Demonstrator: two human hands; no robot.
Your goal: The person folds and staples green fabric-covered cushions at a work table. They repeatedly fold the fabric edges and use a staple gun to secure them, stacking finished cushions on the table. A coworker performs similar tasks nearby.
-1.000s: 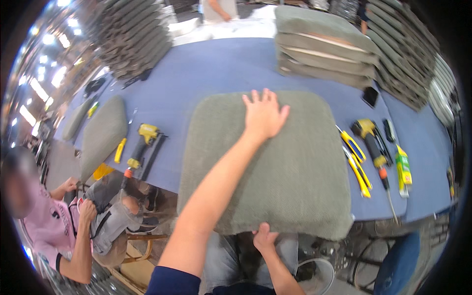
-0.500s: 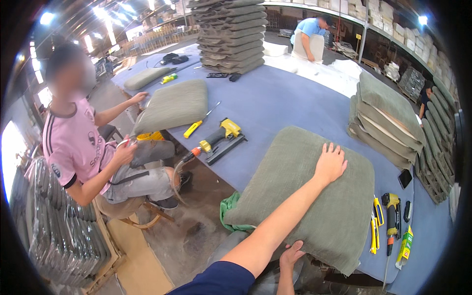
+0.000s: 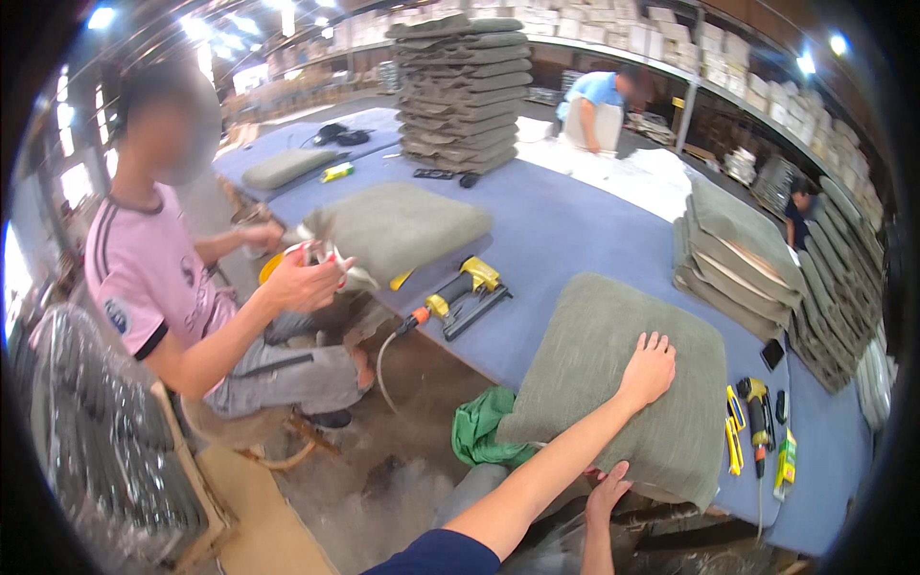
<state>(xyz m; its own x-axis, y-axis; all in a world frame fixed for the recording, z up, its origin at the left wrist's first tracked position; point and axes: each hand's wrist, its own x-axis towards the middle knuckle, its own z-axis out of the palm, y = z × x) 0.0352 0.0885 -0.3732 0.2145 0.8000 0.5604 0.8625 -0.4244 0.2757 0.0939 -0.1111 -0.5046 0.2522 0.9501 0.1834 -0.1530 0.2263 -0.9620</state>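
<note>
A grey-green fabric-covered seat cushion (image 3: 613,383) lies in front of me, its near edge overhanging the blue table. My left hand (image 3: 650,369) rests flat on top of it, fingers stretched out. Under my left forearm, at the near edge, my right hand (image 3: 609,491) grips the cushion from below; its fingers are partly hidden. A green cloth bundle (image 3: 487,428) hangs beside the cushion's left corner. Right of the cushion lie yellow utility knives (image 3: 734,431), a yellow-and-black staple gun (image 3: 758,412) and a green-and-yellow packet (image 3: 786,465).
At left a seated co-worker (image 3: 158,249) holds red-handled scissors (image 3: 321,259) beside another cushion (image 3: 402,230). A second staple gun (image 3: 470,287) with a hose lies between us. Cushion stacks stand at the back (image 3: 460,96) and right (image 3: 733,249). A phone (image 3: 772,355) lies near the right stack.
My view has shifted a little. My hands keep their places on the cushion. The co-worker's cushion has moved right, covering most of a yellow-handled tool, and the hand with the scissors is raised.
</note>
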